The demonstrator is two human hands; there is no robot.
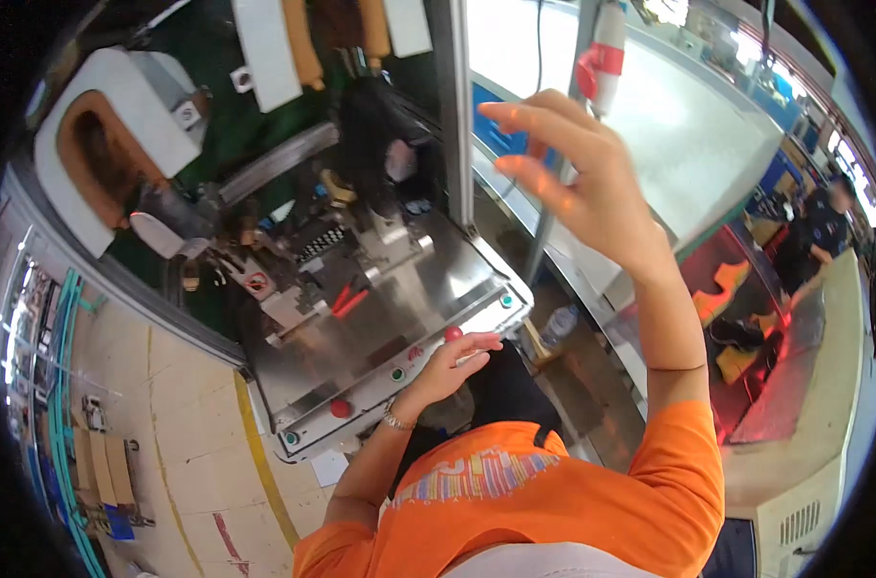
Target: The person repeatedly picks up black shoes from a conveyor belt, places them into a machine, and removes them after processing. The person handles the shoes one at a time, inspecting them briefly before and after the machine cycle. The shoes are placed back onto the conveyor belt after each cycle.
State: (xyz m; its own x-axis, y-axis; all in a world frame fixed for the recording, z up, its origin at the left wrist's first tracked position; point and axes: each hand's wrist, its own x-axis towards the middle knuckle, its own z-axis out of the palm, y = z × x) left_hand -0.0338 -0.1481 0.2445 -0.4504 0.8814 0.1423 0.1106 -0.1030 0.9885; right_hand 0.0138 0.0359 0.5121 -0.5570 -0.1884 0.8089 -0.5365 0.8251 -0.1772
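Note:
My right hand (pixel 592 183) is raised to the right of the machine's upright frame post (pixel 454 106). Its fingers are bent and spread apart, with nothing between them. A red and white cylindrical thing (pixel 606 63) hangs just beyond it. Lower down, my left hand (pixel 452 371) is by the front edge of the machine's metal table (pixel 423 308), close to a red push button (pixel 453 333). Its fingers are stretched out and hold nothing. On the table lies a red-handled tool (pixel 346 301), beside a metal fixture (pixel 390 241). What kind of tool it is, I cannot make out.
A second red button (pixel 340 408) and several green ones line the table's front edge. White panels with brown curved pads (pixel 96 144) stand at the upper left. To the right, orange and black shoes (pixel 732 289) lie under red light, near another person (pixel 823 226).

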